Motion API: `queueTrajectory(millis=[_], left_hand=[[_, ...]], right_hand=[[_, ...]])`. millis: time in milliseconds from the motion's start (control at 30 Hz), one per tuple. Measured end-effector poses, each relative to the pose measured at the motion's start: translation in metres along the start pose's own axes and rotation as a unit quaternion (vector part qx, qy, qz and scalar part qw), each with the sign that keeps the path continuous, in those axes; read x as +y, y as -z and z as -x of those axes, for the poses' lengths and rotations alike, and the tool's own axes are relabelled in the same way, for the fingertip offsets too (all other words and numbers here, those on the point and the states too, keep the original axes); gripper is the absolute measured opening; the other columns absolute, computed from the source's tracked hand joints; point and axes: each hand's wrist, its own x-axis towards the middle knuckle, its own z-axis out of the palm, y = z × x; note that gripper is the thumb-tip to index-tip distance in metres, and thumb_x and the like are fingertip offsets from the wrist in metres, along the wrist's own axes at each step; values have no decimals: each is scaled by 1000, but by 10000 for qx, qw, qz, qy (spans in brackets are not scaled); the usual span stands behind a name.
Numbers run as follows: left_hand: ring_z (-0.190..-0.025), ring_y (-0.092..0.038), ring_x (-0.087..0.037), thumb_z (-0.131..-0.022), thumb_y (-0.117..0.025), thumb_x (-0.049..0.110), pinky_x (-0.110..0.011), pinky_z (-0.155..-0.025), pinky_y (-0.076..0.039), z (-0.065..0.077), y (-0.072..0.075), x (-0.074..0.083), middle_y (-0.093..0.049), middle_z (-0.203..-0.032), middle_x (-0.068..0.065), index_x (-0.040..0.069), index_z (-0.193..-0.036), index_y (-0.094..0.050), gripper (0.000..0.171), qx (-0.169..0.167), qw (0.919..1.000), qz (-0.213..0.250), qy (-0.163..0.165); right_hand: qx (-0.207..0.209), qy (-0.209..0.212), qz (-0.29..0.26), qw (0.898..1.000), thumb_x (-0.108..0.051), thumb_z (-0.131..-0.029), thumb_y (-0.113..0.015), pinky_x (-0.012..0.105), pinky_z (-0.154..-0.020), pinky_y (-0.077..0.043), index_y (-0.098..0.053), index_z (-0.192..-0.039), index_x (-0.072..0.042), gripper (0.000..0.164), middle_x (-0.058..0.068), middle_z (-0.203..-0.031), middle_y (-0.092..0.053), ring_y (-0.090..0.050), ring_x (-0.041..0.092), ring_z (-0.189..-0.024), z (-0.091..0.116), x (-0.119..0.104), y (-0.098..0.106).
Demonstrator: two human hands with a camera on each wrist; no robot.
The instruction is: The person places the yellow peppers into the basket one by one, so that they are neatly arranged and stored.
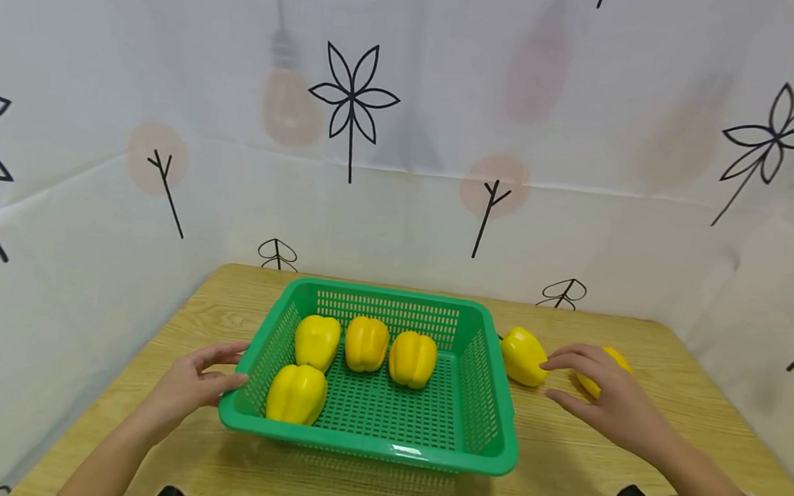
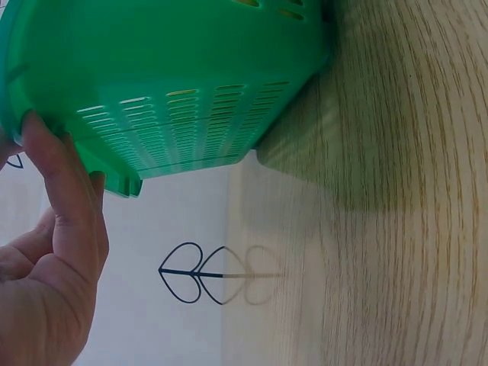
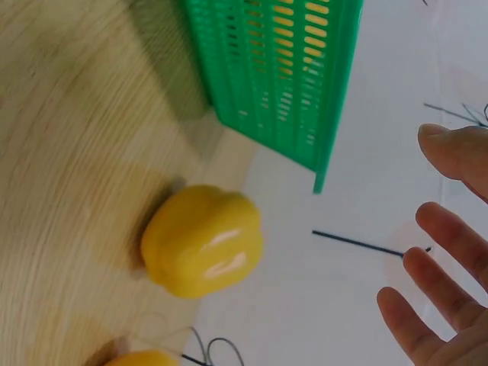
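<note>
A green plastic basket [image 1: 383,452] stands on the table with several yellow bell peppers [image 1: 366,344] inside, gathered toward its left and back. At the basket's left side, my left hand [image 1: 203,376] grips the rim, thumb over it and fingers beneath; the left wrist view shows those fingers [image 2: 65,183] against the rim's underside. My right hand [image 1: 598,389] is held over the table to the right, fingers spread and holding nothing. Just beyond its fingertips lies a loose yellow bell pepper [image 1: 524,357] beside the basket. Another yellow bell pepper [image 1: 619,359] is partly hidden behind that hand.
The wooden table [image 1: 561,467] carries the basket and the loose peppers. A pale cloth [image 1: 398,225] printed with flowers and twigs hangs behind the table and along both sides.
</note>
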Motion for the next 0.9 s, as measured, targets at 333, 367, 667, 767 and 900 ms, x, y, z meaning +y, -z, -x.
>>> queueTrajectory(millis=[333, 367, 667, 767, 900], left_hand=[[-96, -61, -23, -87, -68, 23, -36, -71, -53, 0, 0, -1, -41, -133, -23, 3, -140, -40, 63, 42, 10000, -20, 1], [-96, -62, -23, -87, -68, 23, -36, -71, -53, 0, -1, -1, -41, -133, -23, 3, -140, -40, 63, 44, 10000, -21, -2], [-96, -61, -23, -87, -67, 22, -37, -71, -53, 1, 0, -2, -40, -134, -24, 3, -141, -39, 64, 7, 10000, 31, -6], [-96, -61, -23, -87, -67, 22, -36, -71, -53, 1, 0, -3, -40, -134, -24, 3, -141, -39, 63, 6, 10000, 39, -16], [-97, -61, -23, -87, -67, 21, -36, -71, -53, 0, -1, -3, -40, -134, -24, 3, -141, -39, 63, 7, 10000, 64, -51]], right_hand=[[122, -348, 139, 9992, 11, -55, -81, 7, -86, -31, -66, -97, -14, 51, 0, -101, -59, -46, 3, -99, 10, 15, 5], [139, -377, 140, 9991, 11, -55, -81, 6, -86, -31, -66, -97, -14, 51, 0, -101, -59, -46, 3, -99, 11, 17, 6], [160, -678, 325, 9970, 8, -58, -82, 7, -85, -28, -66, -97, -12, 47, -2, -102, -57, -44, 1, -99, 24, 34, 6], [130, -859, 340, 9956, 4, -62, -82, 8, -83, -27, -66, -99, -13, 44, -4, -104, -56, -42, 0, -101, 29, 41, 5], [71, -1198, 313, 9923, -2, -67, -81, 12, -80, -29, -66, -101, -13, 39, -7, -106, -55, -40, -1, -101, 36, 49, 4]])
